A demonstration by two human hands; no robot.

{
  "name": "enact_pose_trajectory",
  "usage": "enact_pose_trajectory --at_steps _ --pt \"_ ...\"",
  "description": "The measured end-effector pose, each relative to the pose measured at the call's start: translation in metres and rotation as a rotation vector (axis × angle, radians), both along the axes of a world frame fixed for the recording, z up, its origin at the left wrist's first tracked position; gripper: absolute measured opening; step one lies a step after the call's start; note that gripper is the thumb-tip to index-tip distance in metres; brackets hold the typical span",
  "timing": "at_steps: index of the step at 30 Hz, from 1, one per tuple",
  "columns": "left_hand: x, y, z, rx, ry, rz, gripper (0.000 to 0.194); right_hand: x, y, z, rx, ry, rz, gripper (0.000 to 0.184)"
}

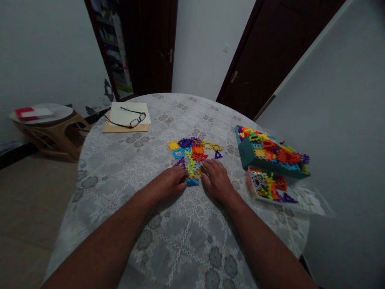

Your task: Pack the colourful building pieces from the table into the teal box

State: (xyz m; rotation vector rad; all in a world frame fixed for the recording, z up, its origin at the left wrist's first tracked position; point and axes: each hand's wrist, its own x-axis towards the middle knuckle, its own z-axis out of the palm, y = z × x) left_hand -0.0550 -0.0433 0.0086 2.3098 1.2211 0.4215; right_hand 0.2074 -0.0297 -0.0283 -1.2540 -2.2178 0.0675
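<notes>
Several toothed plastic building pieces lie joined or close together in a flat patch on the table. Among them are a yellow square, an orange square, a light-blue square frame and lime-green pieces. My left hand is at the near left of the patch, thumb and fingers closed at a yellow piece's edge. A blue triangle lies just beside its thumb. On the other side, my right hand grips a dark-yellow piece between thumb and fingers. The fingertips partly hide both pieces.
At the right stand a teal box heaped with building pieces and a clear plastic tray with more. Black glasses rest on papers at the far left. A flowered cloth covers the round table.
</notes>
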Motion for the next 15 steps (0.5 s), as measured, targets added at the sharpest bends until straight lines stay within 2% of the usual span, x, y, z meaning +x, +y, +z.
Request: enact_pose_trajectory --at_steps 4,8,11,15 --pt "0.000 0.000 -0.002 0.012 0.006 0.021 0.011 0.005 -0.006 0.012 -0.115 -0.196 -0.055 0.031" --pt "0.000 0.000 -0.002 0.011 -0.007 0.049 0.009 0.010 -0.013 0.029 -0.189 -0.319 0.031 0.016" --pt "-0.001 0.000 -0.004 0.018 -0.008 0.048 0.007 0.019 -0.010 0.034 -0.217 -0.355 0.098 0.022" --pt "-0.001 0.002 -0.007 0.028 -0.009 0.045 0.007 0.032 -0.005 0.041 -0.238 -0.390 0.072 0.025"
